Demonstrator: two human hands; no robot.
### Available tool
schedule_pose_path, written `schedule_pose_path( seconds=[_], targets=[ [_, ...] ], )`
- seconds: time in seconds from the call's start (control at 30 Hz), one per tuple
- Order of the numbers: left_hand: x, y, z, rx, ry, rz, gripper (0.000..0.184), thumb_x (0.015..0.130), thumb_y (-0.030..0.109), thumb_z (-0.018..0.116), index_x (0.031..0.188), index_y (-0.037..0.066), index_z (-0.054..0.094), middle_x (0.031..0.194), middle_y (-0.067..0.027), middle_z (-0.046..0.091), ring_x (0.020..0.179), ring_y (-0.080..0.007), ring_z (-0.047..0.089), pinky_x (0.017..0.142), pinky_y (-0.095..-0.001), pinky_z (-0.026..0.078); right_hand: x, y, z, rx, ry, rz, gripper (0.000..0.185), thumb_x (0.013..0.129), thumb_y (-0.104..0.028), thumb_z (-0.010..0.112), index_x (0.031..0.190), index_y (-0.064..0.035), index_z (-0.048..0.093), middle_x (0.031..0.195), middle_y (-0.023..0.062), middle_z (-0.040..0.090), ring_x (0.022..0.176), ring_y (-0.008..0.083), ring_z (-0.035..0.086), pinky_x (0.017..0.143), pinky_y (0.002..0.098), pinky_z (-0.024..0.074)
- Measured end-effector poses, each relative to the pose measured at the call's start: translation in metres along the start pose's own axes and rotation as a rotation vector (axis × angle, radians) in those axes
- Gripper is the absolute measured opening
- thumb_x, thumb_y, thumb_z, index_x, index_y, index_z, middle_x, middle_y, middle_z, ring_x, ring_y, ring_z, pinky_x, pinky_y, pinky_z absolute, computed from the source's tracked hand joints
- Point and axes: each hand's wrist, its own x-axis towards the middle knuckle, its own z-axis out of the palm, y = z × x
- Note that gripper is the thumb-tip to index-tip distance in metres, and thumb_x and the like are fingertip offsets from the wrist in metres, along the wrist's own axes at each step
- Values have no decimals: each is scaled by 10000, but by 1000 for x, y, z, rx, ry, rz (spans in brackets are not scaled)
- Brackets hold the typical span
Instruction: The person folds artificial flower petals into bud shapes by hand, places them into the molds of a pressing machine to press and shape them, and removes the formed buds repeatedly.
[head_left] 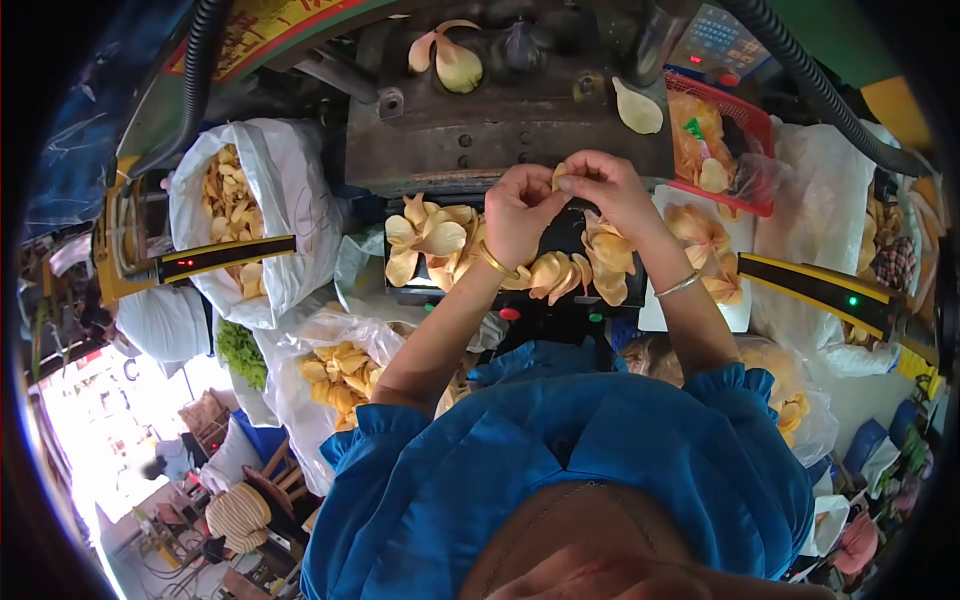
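Observation:
My left hand and my right hand meet over the front edge of the dark metal press bed. Both are closed in a pinch on a small cream-yellow petal, mostly covered by the fingers. Below them is a black tray holding cream-yellow petals: a spread cluster at its left, a curved row along the front, and a stack at the right. On the metal bed lie a petal cluster and a single pale petal.
White sacks of petals stand at left and right. Yellow-black bars flank the work area. A red basket and a white board with petals are at right. A bag of petals sits by my left arm.

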Motion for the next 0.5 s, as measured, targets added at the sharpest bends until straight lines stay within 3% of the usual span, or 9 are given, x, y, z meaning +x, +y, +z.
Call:
schedule_pose_path(
  seconds=[0.07,0.2,0.37,0.5],
  targets=[
    [-2,2,-9,88,-27,-23,148,863,38,665,1003,-1,636,832,-32,630,715,-67,562,619,-149,433,3,4,0,-17,-54,21,180,826,-95,672,984,-10,653,818,8,613,728,85,507,690,195,411],
    [16,5,-22,-395,-257,-232,80,842,39,676,911,7,652,791,-20,627,651,-66,546,591,-173,453,7,6,-5,-26,-55,6,128,838,-85,655,939,-7,666,788,14,618,722,87,505,676,191,411],
    [25,5,-32,-551,-270,-405,87,845,54,673,915,6,652,791,-23,624,659,-70,550,584,-177,463,7,-11,-1,-194,-25,-22,119,870,-74,630,961,-3,657,821,0,628,742,65,525,683,185,441],
    [40,17,-31,-436,-213,-322,85,838,62,673,903,10,657,779,-23,623,651,-75,553,586,-179,471,19,-29,2,-111,81,26,122,880,-84,623,966,-5,659,832,6,635,728,64,536,671,182,453]
  ],
)
